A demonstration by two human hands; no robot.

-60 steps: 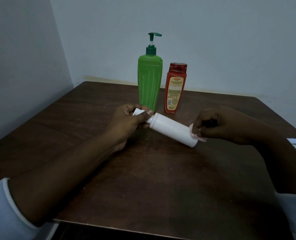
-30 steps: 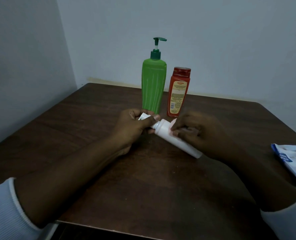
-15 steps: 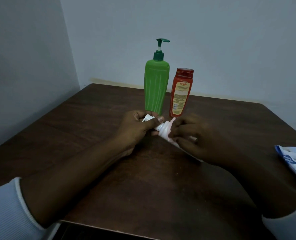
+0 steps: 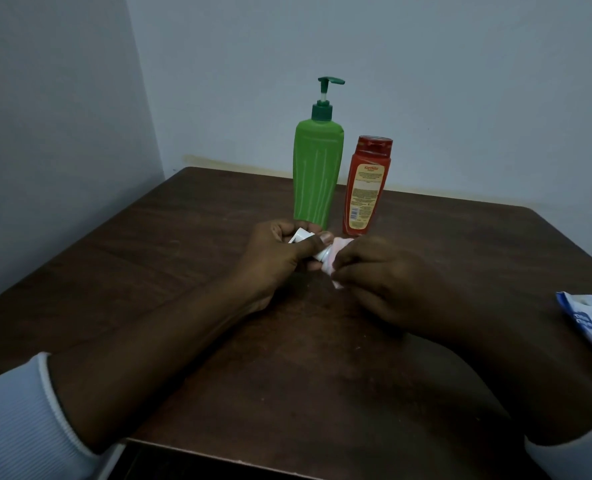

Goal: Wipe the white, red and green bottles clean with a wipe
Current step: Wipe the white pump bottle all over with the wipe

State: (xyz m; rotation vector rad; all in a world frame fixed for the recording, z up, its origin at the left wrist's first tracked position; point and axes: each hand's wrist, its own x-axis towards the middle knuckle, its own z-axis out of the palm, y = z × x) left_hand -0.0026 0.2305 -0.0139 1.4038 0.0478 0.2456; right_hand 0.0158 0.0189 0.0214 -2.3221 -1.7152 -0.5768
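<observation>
- Now, head view: left hand (image 4: 274, 261) clamped on the cap end of the white bottle (image 4: 317, 253), held tilted just above the bench (image 4: 183, 258).
- Right hand (image 4: 381, 275) closed around a pale pink wipe (image 4: 336, 252), wrapped over the bottle's body; most of the white bottle hidden under that hand, only the neck and part of the cap showing.
- Compared with two seconds ago: wipe hand moved from the base end of the bottle up to the shoulder, right beside the left thumb; a second ago only midway along the body.
- Meaning for the task, as a judgement: one full stroke along the white bottle nearly done, reaching the neck; cap end under the left hand probably not yet wiped.
- Green bottle (image 4: 317, 174) and red bottle (image 4: 365, 188) upright just behind the hands, close beside each other, untouched; both likely awaiting their turn.
- Blue and white wipe packet (image 4: 589, 320) at the right edge of the bench, well apart from the bottles; absent from view two seconds ago, likely from a shift of the head.
</observation>
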